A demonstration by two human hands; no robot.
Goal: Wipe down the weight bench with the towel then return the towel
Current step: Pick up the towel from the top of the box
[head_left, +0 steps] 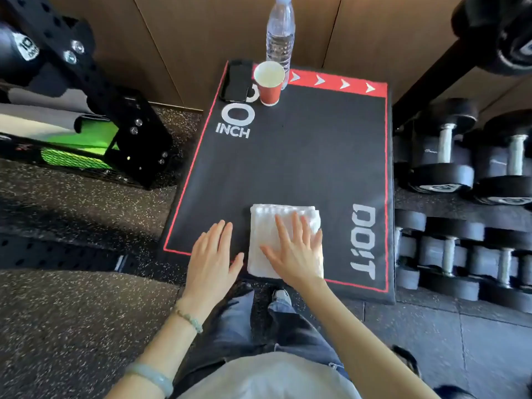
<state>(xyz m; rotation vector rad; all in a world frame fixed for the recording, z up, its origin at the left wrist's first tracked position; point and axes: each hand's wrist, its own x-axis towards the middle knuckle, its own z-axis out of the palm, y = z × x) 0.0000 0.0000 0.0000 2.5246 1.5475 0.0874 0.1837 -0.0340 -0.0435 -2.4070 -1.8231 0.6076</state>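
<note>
Weight bench [288,156]: one. A black padded top with a red border. Its long axis runs away from the person.
Rack [115,110]: one black steel frame, on the floor to the left of the bench.
Dumbbells [443,156]: at least four handles show on the right. The frame edge cuts off the rest.
Towel [264,234]: one, white and folded into a rectangle. It lies on the bench at the near end, its long axis in line with the bench's. The bare top to be wiped lies ahead of it.
Right hand [296,254]: flat on the towel with fingers straight and spread, pressing rather than gripping. This is the nearer hand, already on the cloth, so a push forward looks like the likely stroke.
Left hand [213,254]: open, palm down on bare padding just to the left of the towel and not touching it.
Bottle [280,33]: one, clear plastic, upright at the far edge.
Phone [236,80]: one dark slab at the far left corner.
Cup [269,84]: one, red paper, between phone and bottle. All three stand in the towel's forward path.
</note>
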